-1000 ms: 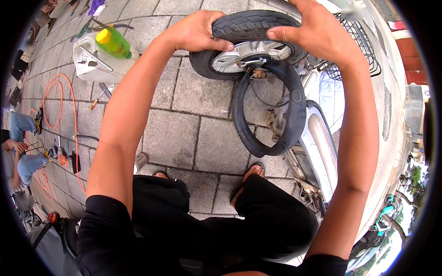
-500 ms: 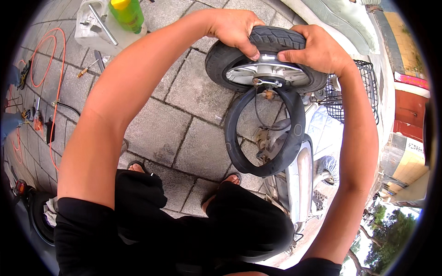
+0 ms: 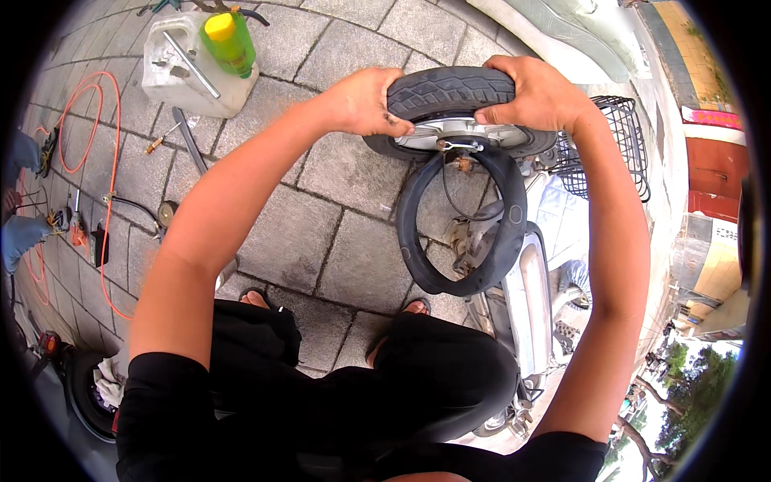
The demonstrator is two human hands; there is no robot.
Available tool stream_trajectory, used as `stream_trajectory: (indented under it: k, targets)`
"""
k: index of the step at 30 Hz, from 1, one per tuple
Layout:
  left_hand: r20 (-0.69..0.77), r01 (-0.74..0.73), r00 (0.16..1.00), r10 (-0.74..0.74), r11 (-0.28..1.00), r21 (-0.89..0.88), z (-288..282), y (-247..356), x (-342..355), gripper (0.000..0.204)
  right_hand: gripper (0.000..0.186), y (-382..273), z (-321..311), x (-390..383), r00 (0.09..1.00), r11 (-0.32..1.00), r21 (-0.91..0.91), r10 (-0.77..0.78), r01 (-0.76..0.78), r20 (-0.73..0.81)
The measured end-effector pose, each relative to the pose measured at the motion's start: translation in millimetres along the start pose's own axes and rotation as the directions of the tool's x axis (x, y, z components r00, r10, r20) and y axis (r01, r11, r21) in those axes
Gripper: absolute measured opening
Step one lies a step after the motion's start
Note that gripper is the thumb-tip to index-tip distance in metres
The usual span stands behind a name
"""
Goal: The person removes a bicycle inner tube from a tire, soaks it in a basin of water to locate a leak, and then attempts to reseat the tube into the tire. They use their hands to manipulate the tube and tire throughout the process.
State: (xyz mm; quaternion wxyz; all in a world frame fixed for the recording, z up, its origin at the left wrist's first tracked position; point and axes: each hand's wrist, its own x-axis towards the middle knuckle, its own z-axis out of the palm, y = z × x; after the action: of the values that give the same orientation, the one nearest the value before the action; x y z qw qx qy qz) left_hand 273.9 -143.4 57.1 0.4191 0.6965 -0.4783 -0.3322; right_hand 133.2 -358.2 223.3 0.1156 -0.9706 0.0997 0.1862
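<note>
A scooter wheel with a treaded black tire [image 3: 450,90] and a silver rim [image 3: 426,133] is up in front of me. My left hand [image 3: 363,103] grips the tire's left side, thumb against the edge near the rim. On the opposite side my right hand [image 3: 536,95] is wrapped round the tire, its thumb pressed over the near edge. A black inner tube [image 3: 514,233] hangs in a loop below the axle, touching neither hand. Behind the tube runs a thin cable, with scooter parts partly hidden.
The scooter's body [image 3: 526,309] lies at the right, near a black wire basket [image 3: 622,136]. At the upper left, a cut plastic jug [image 3: 173,92] holds a metal rod and a green bottle [image 3: 229,48]. A tire lever [image 3: 189,140] and an orange hose [image 3: 117,185] lie on the paving.
My hands have moved farther apart along the tire. The wheel has tilted so that more tread and less rim show. The inner tube still hangs beneath it.
</note>
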Motion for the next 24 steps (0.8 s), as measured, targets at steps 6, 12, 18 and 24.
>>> stream_trajectory:
  k: [6,12,18,24]
  targets:
    - [0.059,-0.053,0.997,0.053,0.999,0.004,-7.3,4.5,1.9,0.044,0.067,-32.8,12.2,-9.1,0.99,0.923,-0.379,-0.102,0.057,-0.102]
    - [0.136,-0.104,0.984,0.114,0.992,-0.076,-22.3,-14.2,12.8,0.038,0.048,-47.9,19.3,17.0,0.984,0.949,-0.286,-0.163,0.135,-0.077]
    - [0.243,-0.125,0.961,0.131,0.991,-0.04,-22.6,-18.1,47.1,0.031,0.037,-27.9,11.0,32.6,0.996,0.974,-0.209,-0.084,0.085,0.015]
    - [0.178,-0.024,0.984,0.016,0.999,0.04,-36.5,-13.1,27.0,0.044,0.075,-32.0,3.1,-35.1,0.927,0.984,-0.141,-0.148,0.105,-0.345]
